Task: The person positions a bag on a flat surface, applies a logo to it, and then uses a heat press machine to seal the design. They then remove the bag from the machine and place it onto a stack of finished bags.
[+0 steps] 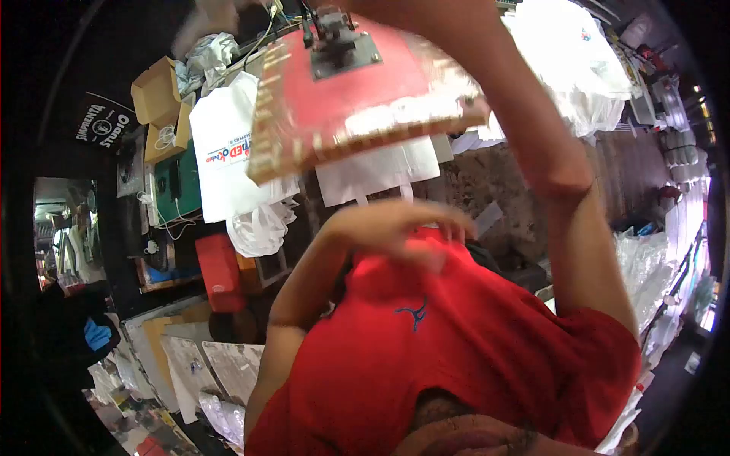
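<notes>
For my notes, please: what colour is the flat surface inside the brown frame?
Pinkish red; the flat surface shows best in the head view.

The right forearm [525, 99] runs out past the top edge, so the right hand and anything in its grip are out of sight. Motion smears the left hand [403, 232] in front of the red shirt [456, 327]; whether its fingers touch the cloth cannot be told. The pink board [342, 99] is blurred, its far side is cut off, and glare whitens its near edge. The black bracket [346, 53] on it is too smeared to make out. The board hides part of the printed bag's [220, 129] lettering and the upper part of the handled bag [380, 171]. A pale shape [217, 23] at top left is unreadable.
</notes>
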`<action>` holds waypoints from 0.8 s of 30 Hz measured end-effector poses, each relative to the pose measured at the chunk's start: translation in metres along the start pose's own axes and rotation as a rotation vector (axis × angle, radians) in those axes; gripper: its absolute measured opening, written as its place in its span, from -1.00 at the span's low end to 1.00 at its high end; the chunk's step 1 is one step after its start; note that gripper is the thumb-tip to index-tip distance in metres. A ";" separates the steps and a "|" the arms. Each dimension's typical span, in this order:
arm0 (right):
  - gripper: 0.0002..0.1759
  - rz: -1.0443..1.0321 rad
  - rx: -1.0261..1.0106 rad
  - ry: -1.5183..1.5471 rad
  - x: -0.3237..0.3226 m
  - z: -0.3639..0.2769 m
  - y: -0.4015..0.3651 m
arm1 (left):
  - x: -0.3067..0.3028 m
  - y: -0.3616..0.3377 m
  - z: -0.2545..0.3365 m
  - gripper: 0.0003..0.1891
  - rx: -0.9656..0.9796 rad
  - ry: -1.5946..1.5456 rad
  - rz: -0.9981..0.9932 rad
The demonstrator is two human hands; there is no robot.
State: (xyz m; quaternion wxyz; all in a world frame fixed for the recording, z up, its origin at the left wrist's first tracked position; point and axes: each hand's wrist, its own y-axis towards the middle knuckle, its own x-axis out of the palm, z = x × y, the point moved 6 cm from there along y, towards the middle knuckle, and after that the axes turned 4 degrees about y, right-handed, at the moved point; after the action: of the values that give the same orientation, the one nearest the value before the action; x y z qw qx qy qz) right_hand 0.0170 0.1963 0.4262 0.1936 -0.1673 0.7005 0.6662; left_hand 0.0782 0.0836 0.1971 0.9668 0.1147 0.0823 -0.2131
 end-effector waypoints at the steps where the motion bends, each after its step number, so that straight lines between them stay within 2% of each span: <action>1: -0.55 -0.251 0.263 0.321 0.006 -0.005 -0.040 | -0.006 -0.020 0.045 -0.51 0.107 -0.130 -0.019; 2: -0.57 -0.029 0.009 0.343 0.002 -0.010 -0.069 | -0.015 -0.036 0.072 -0.53 0.212 -0.263 -0.034; 3: -0.58 -0.103 -0.005 0.312 0.016 -0.013 -0.101 | -0.021 -0.040 0.068 -0.53 0.208 -0.273 -0.019; 5: -0.58 -0.543 0.082 0.389 0.061 -0.010 -0.155 | -0.062 -0.047 0.055 -0.41 0.111 0.263 0.320; 6: -0.63 -0.570 0.004 0.432 0.089 -0.008 -0.189 | -0.083 -0.050 0.049 -0.34 0.051 0.534 0.475; 7: -0.67 -0.607 0.186 0.474 0.113 -0.004 -0.218 | -0.104 -0.052 0.045 -0.28 -0.008 0.808 0.621; 9: -0.55 -0.642 0.131 0.308 0.131 -0.003 -0.249 | -0.115 -0.039 -0.030 -0.23 -0.128 0.956 0.687; 10: -0.55 -0.653 0.133 0.313 0.138 -0.003 -0.258 | -0.111 -0.036 -0.050 -0.22 -0.183 1.021 0.691; 11: -0.44 -0.637 0.161 0.248 0.144 0.001 -0.264 | -0.112 -0.033 -0.066 -0.22 -0.235 1.089 0.691; 12: -0.30 -0.623 0.198 0.181 0.147 0.005 -0.267 | -0.114 -0.028 -0.072 -0.17 -0.246 1.095 0.701; 16: -0.16 -0.705 0.303 0.198 0.160 0.014 -0.280 | -0.118 -0.029 -0.086 -0.09 -0.362 1.151 0.706; 19: -0.18 -0.693 0.247 0.066 0.187 0.017 -0.308 | -0.118 -0.038 -0.122 -0.12 -0.341 1.095 0.772; 20: -0.22 -0.679 0.227 0.039 0.206 0.021 -0.333 | -0.115 -0.040 -0.149 -0.10 -0.351 1.182 0.743; 21: -0.25 -0.784 0.323 0.098 0.214 0.022 -0.339 | -0.116 -0.044 -0.177 -0.08 -0.398 1.161 0.719; 23: -0.26 -0.553 0.325 0.183 0.217 0.028 -0.340 | -0.123 -0.041 -0.167 -0.06 -0.284 1.171 0.816; 24: -0.27 -0.522 0.292 0.133 0.220 0.029 -0.340 | -0.124 -0.043 -0.172 -0.05 -0.288 1.169 0.822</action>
State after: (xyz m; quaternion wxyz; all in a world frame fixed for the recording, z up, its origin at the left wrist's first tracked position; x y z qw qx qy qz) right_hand -0.0058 0.2110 0.0211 0.3337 -0.3552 0.7336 0.4737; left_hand -0.0700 0.1383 0.0501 0.7723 0.1032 0.5626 0.2763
